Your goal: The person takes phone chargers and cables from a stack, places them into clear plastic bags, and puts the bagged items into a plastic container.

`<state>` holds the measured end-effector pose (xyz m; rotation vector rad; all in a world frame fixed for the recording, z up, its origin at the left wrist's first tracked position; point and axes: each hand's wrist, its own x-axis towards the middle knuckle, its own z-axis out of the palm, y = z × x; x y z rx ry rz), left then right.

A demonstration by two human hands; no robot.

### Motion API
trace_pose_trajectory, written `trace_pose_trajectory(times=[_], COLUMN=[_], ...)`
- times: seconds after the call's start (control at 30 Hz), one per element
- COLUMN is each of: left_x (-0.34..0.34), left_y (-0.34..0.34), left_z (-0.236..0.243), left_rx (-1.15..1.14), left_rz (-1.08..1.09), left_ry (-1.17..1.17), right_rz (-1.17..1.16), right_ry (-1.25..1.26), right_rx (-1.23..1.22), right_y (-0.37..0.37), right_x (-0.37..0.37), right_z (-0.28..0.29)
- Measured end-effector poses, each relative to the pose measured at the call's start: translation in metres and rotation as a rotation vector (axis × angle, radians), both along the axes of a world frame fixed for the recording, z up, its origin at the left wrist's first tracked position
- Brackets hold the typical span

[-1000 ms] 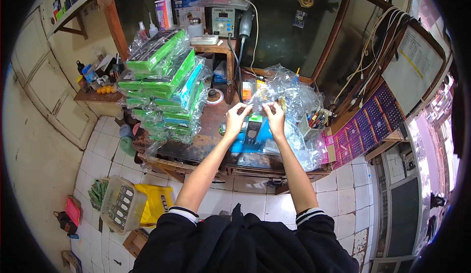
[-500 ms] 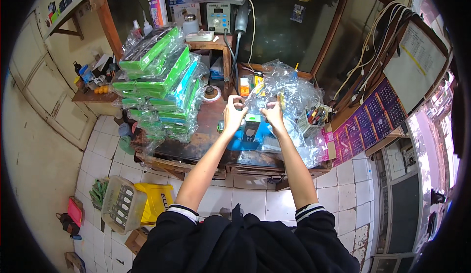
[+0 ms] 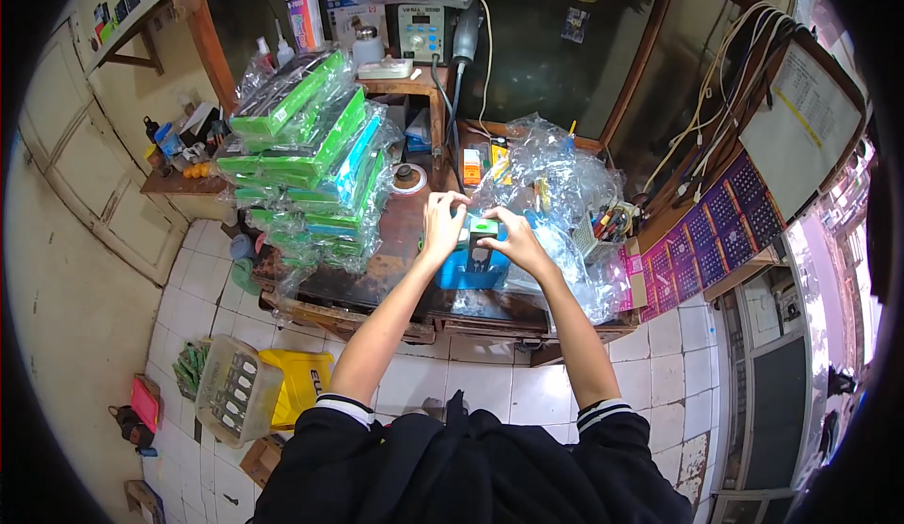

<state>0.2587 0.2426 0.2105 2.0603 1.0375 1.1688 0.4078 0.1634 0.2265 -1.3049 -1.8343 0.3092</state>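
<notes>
A small black box with a green top (image 3: 479,258) stands upright on a blue tray (image 3: 452,277) near the desk's front edge. My right hand (image 3: 518,241) is at the box's right side, its thumb across the upper front and index finger curved over the top, closed on it. Just left of the box, my left hand (image 3: 441,229) has its fingers bent and apart, with nothing plainly in them. Crumpled clear plastic wrap (image 3: 551,180) lies in a heap behind and right of my right hand.
Green boxes in clear plastic (image 3: 315,152) form a tall stack at left. A tape roll (image 3: 408,178) lies beside it. A basket of tools (image 3: 600,229) stands at right. A soldering station (image 3: 419,32) sits on the back shelf. A plastic bin (image 3: 226,392) is on the floor.
The clear plastic between my hands has been let go at the heap. Both hands have come down closer to the small box, and my right fingers now close on it.
</notes>
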Motion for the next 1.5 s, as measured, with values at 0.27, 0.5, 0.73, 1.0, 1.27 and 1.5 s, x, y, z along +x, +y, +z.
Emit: trace_pose_trajectory(times=[0.27,0.5,0.73,1.0,1.27,1.5], left_x=[-0.018,-0.031,-0.123,-0.301,-0.471,-0.562], left_y=[-0.017,-0.038,-0.101,-0.155,-0.228,-0.236], left_z=[0.006,0.017,0.069,0.055,-0.019,-0.087], left_rx=[0.205,0.181,0.178,0.074,0.050,-0.140], left_rz=[-0.365,-0.248,0.038,0.547,0.873,1.050], left_ry=[0.205,0.026,0.017,-0.192,-0.213,-0.524], right_rz=[-0.038,-0.108,0.072,0.450,0.790,0.816], right_ry=[0.098,0.125,0.172,0.323,0.677,0.534], right_rx=[-0.142,0.006,0.012,-0.067,-0.503,-0.552], right_y=[-0.006,-0.019,-0.040,-0.025,-0.054,-0.046], right_x=[0.008,0.001,-0.082,-0.280,-0.494,-0.618], right_z=[-0.012,-0.006,0.019,0.023,-0.022,-0.106])
